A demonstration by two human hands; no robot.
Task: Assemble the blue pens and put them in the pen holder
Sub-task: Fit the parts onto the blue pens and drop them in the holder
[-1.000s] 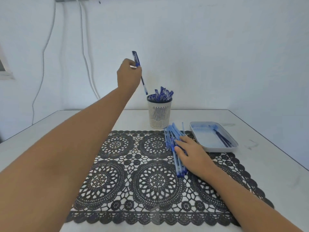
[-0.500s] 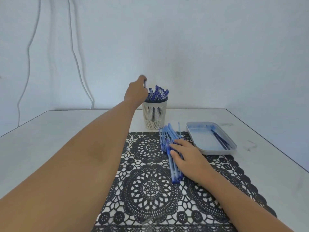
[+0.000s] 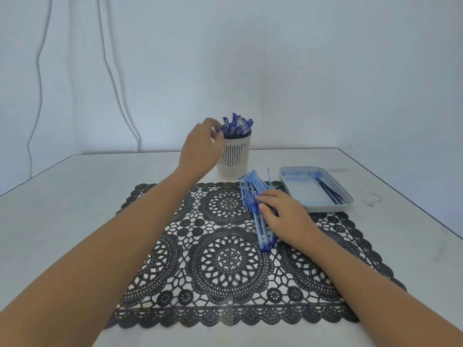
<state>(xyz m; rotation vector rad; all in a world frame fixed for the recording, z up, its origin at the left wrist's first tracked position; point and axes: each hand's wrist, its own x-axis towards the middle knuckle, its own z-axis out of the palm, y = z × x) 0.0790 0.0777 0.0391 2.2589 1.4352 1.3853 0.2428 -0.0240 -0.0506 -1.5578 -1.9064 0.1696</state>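
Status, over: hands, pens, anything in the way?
Left hand at pen holder rim, grip blurred. Right hand resting on loose pen pile. Holder approach unobstructed.

The mat [image 3: 225, 259] is black lace with round flower patterns. The pen holder [image 3: 234, 156] is cream with dark vertical slits. The pens [image 3: 238, 125] are blue; the tray [image 3: 300, 194] is pale grey-blue.

One pen holder [image 3: 235, 159], one tray [image 3: 328, 208] and one lace mat [image 3: 225, 259] sit on the counter [image 3: 75, 196]. The capped pens [image 3: 238, 125] in the holder number about ten; the loose pile [image 3: 253, 186] is too bunched to count
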